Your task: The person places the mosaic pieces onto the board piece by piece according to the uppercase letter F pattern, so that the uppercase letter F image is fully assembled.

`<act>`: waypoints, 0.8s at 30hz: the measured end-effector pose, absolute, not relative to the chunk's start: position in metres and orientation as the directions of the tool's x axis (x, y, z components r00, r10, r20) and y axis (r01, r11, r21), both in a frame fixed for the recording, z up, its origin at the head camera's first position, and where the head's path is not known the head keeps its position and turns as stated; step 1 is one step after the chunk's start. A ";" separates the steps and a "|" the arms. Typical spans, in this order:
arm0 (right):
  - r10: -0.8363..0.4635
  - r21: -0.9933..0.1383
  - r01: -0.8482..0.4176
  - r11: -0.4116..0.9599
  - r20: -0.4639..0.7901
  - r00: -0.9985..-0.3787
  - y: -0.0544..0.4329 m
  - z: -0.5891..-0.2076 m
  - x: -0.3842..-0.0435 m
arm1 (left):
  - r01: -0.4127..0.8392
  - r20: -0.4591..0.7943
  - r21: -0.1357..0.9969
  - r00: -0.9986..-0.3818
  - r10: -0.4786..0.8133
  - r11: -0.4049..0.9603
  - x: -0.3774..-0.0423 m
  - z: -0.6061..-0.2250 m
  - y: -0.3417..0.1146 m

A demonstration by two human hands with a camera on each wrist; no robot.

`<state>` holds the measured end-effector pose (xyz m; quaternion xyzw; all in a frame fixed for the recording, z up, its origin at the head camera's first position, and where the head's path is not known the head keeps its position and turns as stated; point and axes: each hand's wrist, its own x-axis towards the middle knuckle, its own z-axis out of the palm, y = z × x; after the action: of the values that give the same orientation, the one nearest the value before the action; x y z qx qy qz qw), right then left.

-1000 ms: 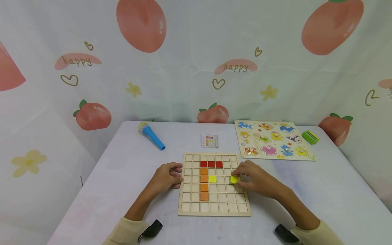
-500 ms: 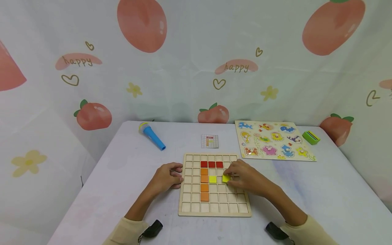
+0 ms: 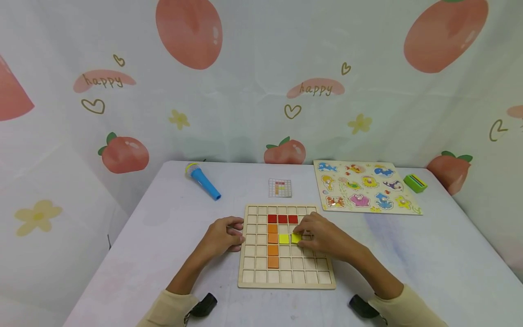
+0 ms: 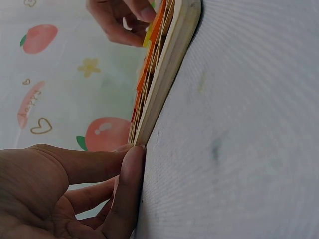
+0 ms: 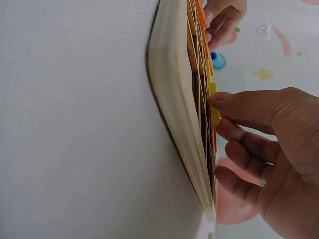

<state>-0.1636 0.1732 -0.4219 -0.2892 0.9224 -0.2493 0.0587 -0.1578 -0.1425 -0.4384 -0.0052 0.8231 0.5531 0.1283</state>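
Observation:
A wooden grid board (image 3: 259, 276) lies on the table, with a row of red tiles (image 3: 282, 219), a column of orange tiles (image 3: 273, 250) and a yellow tile (image 3: 283, 239) set in its squares. My left hand (image 3: 221, 235) grips the board's left edge; in the left wrist view, its thumb and a finger (image 4: 130, 172) meet at that edge. Between thumb and fingertips, my right hand (image 3: 323, 234) pinches a second yellow tile (image 3: 296, 238), just right of the first one. The right wrist view shows this tile (image 5: 215, 107) at the board's surface, partly covered by the thumb.
Behind the board lies a small printed card (image 3: 279, 188) with a coloured grid pattern. A blue toy microphone (image 3: 205, 183) is at the back left. An animal puzzle board (image 3: 369, 188) lies at the back right, beside a green block (image 3: 415, 183) with coloured stripes.
My right hand has carried the pinched yellow tile leftward over the board, close to the other yellow tile. My left hand has stayed at the board's left edge.

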 end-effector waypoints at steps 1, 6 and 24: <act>-0.565 -0.494 -0.507 0.706 0.039 -0.824 0.173 -0.422 -0.164 | -0.150 -0.217 0.910 -0.967 0.134 0.387 -0.158 -0.438 -0.143; -0.572 -0.489 -0.520 0.701 0.050 -0.819 0.172 -0.423 -0.164 | -0.151 -0.217 0.909 -0.967 0.134 0.388 -0.157 -0.437 -0.143; -0.558 -0.488 -0.502 0.714 0.036 -0.829 0.189 -0.414 -0.151 | -0.140 -0.211 0.909 -0.967 0.145 0.393 -0.159 -0.438 -0.140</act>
<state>-0.1514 0.1890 -0.4144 -0.2870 0.9240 -0.2463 0.0570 -0.1589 -0.1402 -0.4378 0.0014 0.8244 0.5511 0.1290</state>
